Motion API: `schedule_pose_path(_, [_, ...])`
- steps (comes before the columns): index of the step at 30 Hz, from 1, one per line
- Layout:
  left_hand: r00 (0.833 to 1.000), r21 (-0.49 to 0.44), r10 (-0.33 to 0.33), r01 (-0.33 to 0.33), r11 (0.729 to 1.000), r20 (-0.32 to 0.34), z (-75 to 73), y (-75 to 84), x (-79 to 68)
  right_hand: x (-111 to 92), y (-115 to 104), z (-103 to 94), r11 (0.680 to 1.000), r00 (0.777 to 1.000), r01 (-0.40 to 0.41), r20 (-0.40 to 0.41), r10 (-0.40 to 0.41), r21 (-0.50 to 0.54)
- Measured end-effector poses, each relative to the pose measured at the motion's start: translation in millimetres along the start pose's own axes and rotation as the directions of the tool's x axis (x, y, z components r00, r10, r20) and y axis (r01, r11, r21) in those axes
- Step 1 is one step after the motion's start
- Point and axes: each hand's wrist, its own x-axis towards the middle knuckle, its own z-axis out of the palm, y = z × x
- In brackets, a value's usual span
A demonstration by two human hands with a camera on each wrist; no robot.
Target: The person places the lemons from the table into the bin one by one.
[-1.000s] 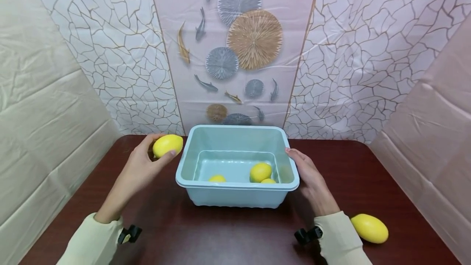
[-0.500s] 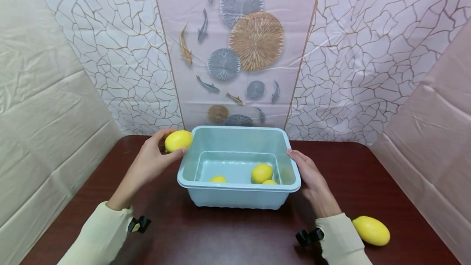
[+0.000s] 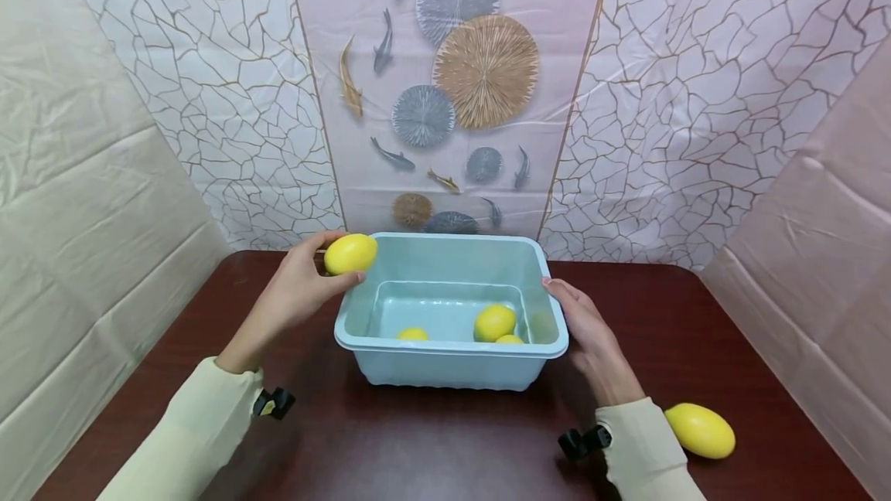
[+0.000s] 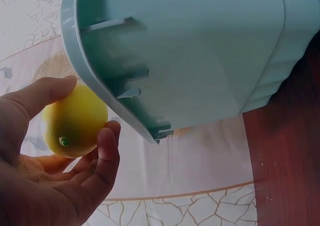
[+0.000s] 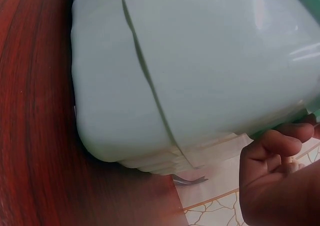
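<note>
My left hand [image 3: 301,284] holds a yellow lemon [image 3: 351,254] between thumb and fingers, at the left rim of a light blue plastic basin [image 3: 445,367]. In the left wrist view the lemon [image 4: 75,121] shows its green stem end, close beside the basin's rim [image 4: 95,80]. My right hand [image 3: 587,331] grips the basin's right rim, its fingers [image 5: 285,141] curled at the edge in the right wrist view. Inside the basin lie a whole lemon [image 3: 495,322] at the right, a partly hidden lemon [image 3: 510,339] before it, and another lemon [image 3: 413,334] at the left.
One more lemon [image 3: 700,431] lies on the dark red-brown table [image 3: 431,447], right beside the right sleeve. A patterned cloth [image 3: 445,99] hangs behind the table. Beige cloth walls [image 3: 90,199] stand at both sides.
My left hand has carried the lemon rightward and up, from left of the basin to over its left rim. The right hand keeps its grip on the basin.
</note>
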Motion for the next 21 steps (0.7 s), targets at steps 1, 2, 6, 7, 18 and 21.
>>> schedule_pose_path(1, [1.000,0.005,-0.004,0.004,1.000,-0.001,0.1,0.4,0.9,0,0,0.1,1.000,1.000,-0.001,0.001,0.001,-0.001])
schedule_pose_path(2, [1.000,0.009,-0.009,0.009,1.000,0.001,0.3,0.4,1.8,0,0,0.1,1.000,1.000,-0.003,0.003,0.003,-0.002])
schedule_pose_path(6, [1.000,0.016,-0.015,0.015,1.000,0.010,1.7,0.8,5.4,-1,0,-0.3,1.000,1.000,-0.007,-0.003,0.007,-0.007])
schedule_pose_path(7, [1.000,0.017,-0.015,0.014,1.000,0.013,2.1,1.0,6.5,-1,0,-0.6,1.000,1.000,-0.008,-0.004,0.008,-0.006])
schedule_pose_path(18, [0.999,0.037,0.024,-0.026,0.999,0.042,5.5,6.0,15.7,-2,-4,-0.3,1.000,1.000,-0.019,-0.023,0.018,-0.019])
schedule_pose_path(21, [0.998,0.044,0.034,-0.037,0.998,0.057,6.9,6.7,17.6,-1,-4,0.0,1.000,1.000,-0.018,-0.021,0.017,-0.020])
